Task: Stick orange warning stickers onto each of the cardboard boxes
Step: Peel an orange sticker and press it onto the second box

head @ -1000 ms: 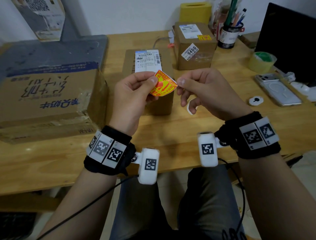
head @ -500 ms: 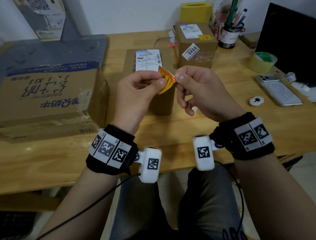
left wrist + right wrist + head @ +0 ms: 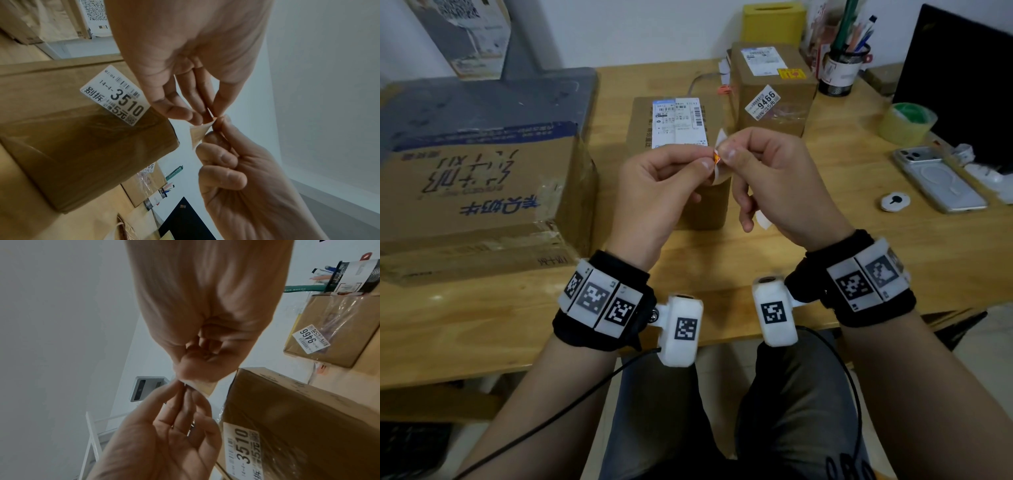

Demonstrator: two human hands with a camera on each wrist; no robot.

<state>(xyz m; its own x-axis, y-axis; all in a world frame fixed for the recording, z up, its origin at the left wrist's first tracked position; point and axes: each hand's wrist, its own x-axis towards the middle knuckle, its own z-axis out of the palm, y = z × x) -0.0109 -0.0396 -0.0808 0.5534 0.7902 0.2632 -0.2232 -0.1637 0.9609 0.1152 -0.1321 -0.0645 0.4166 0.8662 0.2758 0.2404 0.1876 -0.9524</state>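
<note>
Big cardboard box [image 3: 479, 192] cut off at left edge of surface [image 3: 825, 253], middle box [image 3: 674, 137] half hidden behind left hand [image 3: 654, 195] and right hand [image 3: 774, 185], both pinching orange sticker [image 3: 717, 158] above it, sticker mostly covered by fingers, print unreadable.

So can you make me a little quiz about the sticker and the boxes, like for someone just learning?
1. True or false: the orange sticker is already stuck on the middle box.
2. Which box already has an orange sticker on top?
A. the big box
B. the far box
C. the middle box
3. Fill in: both the left hand and the right hand ____ the sticker above the table.

Key
1. False; it is held in the air.
2. B
3. pinch
</note>
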